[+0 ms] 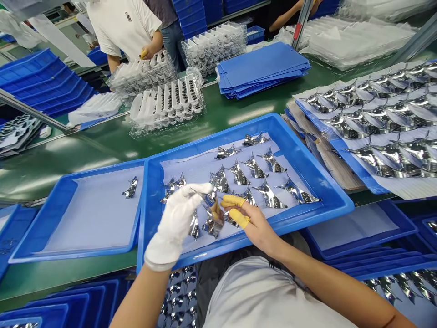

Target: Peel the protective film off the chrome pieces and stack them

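Note:
My left hand, in a white glove, pinches a shiny chrome part with a curved, pointed shape. It holds the part above the large blue tray. Just right of the part is my right hand, with yellow covers on its fingers. Its thumb and fingers are apart; whether the fingertips touch the part I cannot tell. Yellow shows in the part's mirror-like surface. Several similar chrome parts lie spread over white sheeting inside the tray, some hidden behind my hands.
A second blue tray on the left holds one small chrome piece. Rows of chrome parts lie at right. Blue sheets and clear plastic trays stand behind. Across the bench is a person in a white shirt.

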A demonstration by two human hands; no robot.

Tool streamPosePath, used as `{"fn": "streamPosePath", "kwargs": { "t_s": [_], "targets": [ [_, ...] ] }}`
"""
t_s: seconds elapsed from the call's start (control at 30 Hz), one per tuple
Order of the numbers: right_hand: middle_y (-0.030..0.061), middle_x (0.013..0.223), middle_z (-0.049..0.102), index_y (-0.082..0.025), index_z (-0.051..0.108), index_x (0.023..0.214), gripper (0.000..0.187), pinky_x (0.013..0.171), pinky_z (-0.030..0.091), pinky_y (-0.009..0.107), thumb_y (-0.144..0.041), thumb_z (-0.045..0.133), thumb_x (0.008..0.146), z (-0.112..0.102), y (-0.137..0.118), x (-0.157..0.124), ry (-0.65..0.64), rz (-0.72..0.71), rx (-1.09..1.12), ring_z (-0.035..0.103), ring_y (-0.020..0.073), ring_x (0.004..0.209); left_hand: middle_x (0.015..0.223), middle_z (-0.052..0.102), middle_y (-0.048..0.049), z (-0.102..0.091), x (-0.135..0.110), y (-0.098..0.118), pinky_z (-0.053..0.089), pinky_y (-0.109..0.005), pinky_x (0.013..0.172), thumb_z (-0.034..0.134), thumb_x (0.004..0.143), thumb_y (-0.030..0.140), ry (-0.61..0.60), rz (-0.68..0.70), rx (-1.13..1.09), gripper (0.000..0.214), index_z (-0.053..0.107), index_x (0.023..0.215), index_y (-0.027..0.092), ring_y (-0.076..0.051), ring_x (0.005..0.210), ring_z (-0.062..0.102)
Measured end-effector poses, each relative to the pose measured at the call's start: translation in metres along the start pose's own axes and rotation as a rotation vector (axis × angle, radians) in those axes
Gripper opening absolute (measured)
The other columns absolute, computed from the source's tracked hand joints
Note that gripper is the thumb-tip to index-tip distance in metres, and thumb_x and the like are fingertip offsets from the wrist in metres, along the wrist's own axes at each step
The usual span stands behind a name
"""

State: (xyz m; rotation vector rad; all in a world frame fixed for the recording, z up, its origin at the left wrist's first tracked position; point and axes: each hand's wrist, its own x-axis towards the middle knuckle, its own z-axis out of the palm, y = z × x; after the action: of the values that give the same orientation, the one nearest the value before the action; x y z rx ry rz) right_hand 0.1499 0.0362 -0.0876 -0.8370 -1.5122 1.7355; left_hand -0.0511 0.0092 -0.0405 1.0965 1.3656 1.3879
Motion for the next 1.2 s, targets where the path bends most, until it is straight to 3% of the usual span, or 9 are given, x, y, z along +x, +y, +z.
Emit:
{"fn": "streamPosePath", "kwargs": {
  "t_s": [0.13, 0.23, 0.33, 0.47, 0.6, 0.73, 0.97, 1.1, 1.2],
  "targets": [
    [0.0009, 0.075, 0.062, -0.019, 0.060, 0.079, 0.026, 0.078, 0.048, 0.030, -0.040, 0.055, 0.095, -0.003, -0.011, 0.001, -0.196, 0.049, 0.180, 0.058, 0.0144, 0.072, 0.107, 0.076, -0.0068, 0.015, -0.008, -0.012, 0.054, -0.037, 0.096, 0.071, 0.086, 0.040, -0.148, -0.063, -0.062, 0.022, 0.074, 0.100, 0.023, -0.024, 0.104, 0.069],
    [-0.0018, 0.072, 0.057, -0.019, 0.060, 0.079, 0.022, 0.071, 0.045, 0.027, -0.038, 0.066, 0.086, -0.007, -0.012, 0.001, -0.085, 0.128, 0.216, 0.052, 0.0123, 0.067, 0.119, 0.072, -0.0102, 0.010, 0.008, -0.015, 0.053, -0.039, 0.097, 0.058, 0.093, 0.042, -0.235, 0.042, 0.351, 0.035, 0.069, 0.118, 0.021, -0.026, 0.109, 0.067],
    [-0.0023, 0.071, 0.055, -0.018, 0.063, 0.082, 0.021, 0.070, 0.044, 0.027, -0.039, 0.069, 0.081, -0.013, -0.007, 0.002, 0.060, 0.177, 0.174, 0.051, 0.0123, 0.067, 0.120, 0.071, -0.0111, -0.001, 0.038, -0.023, 0.049, -0.041, 0.100, 0.051, 0.096, 0.035, -0.209, 0.167, 0.888, 0.036, 0.065, 0.126, 0.019, -0.026, 0.109, 0.066],
    [-0.0017, 0.073, 0.055, -0.019, 0.063, 0.083, 0.024, 0.070, 0.046, 0.028, -0.042, 0.069, 0.081, -0.018, 0.002, 0.002, 0.191, 0.202, 0.155, 0.050, 0.0129, 0.067, 0.108, 0.072, -0.0120, -0.007, 0.073, -0.048, 0.044, -0.046, 0.098, 0.055, 0.093, 0.025, -0.209, 0.177, 1.158, 0.031, 0.070, 0.119, 0.019, -0.029, 0.103, 0.064],
    [-0.0003, 0.077, 0.055, -0.020, 0.063, 0.085, 0.025, 0.068, 0.050, 0.029, -0.044, 0.067, 0.083, -0.020, 0.005, 0.003, 0.206, 0.177, 0.193, 0.050, 0.0134, 0.067, 0.101, 0.069, -0.0158, 0.000, 0.086, -0.067, 0.043, -0.047, 0.090, 0.055, 0.093, 0.028, -0.288, 0.201, 1.364, 0.032, 0.071, 0.118, 0.016, -0.033, 0.096, 0.062],
    [-0.0002, 0.076, 0.055, -0.020, 0.062, 0.081, 0.025, 0.067, 0.051, 0.029, -0.045, 0.067, 0.083, -0.020, 0.003, 0.004, 0.209, 0.176, 0.214, 0.050, 0.0135, 0.067, 0.102, 0.068, -0.0163, -0.002, 0.085, -0.060, 0.039, -0.048, 0.091, 0.050, 0.096, 0.032, -0.305, 0.244, 1.478, 0.032, 0.072, 0.113, 0.016, -0.034, 0.100, 0.059],
    [-0.0022, 0.070, 0.053, -0.019, 0.061, 0.079, 0.021, 0.069, 0.048, 0.029, -0.039, 0.064, 0.086, -0.022, 0.002, 0.003, 0.135, 0.156, 0.184, 0.051, 0.0129, 0.065, 0.097, 0.068, -0.0109, -0.036, 0.105, -0.054, 0.043, -0.050, 0.094, 0.056, 0.094, 0.037, -0.109, 0.112, 1.568, 0.026, 0.069, 0.098, 0.015, -0.028, 0.099, 0.062],
    [-0.0021, 0.071, 0.053, -0.019, 0.061, 0.081, 0.018, 0.068, 0.044, 0.028, -0.036, 0.061, 0.087, -0.024, 0.002, 0.002, 0.073, 0.152, 0.152, 0.051, 0.0128, 0.066, 0.101, 0.069, -0.0068, -0.048, 0.116, -0.064, 0.046, -0.049, 0.097, 0.062, 0.092, 0.037, -0.064, 0.027, 1.488, 0.024, 0.067, 0.099, 0.014, -0.023, 0.101, 0.064],
    [-0.0021, 0.071, 0.053, -0.019, 0.060, 0.079, 0.020, 0.068, 0.043, 0.028, -0.037, 0.062, 0.087, -0.023, 0.001, 0.000, 0.022, 0.149, 0.187, 0.050, 0.0129, 0.066, 0.103, 0.070, -0.0092, -0.049, 0.109, -0.058, 0.042, -0.055, 0.102, 0.063, 0.091, 0.034, -0.020, 0.026, 1.358, 0.026, 0.068, 0.106, 0.014, -0.027, 0.106, 0.064]
  ]
}}
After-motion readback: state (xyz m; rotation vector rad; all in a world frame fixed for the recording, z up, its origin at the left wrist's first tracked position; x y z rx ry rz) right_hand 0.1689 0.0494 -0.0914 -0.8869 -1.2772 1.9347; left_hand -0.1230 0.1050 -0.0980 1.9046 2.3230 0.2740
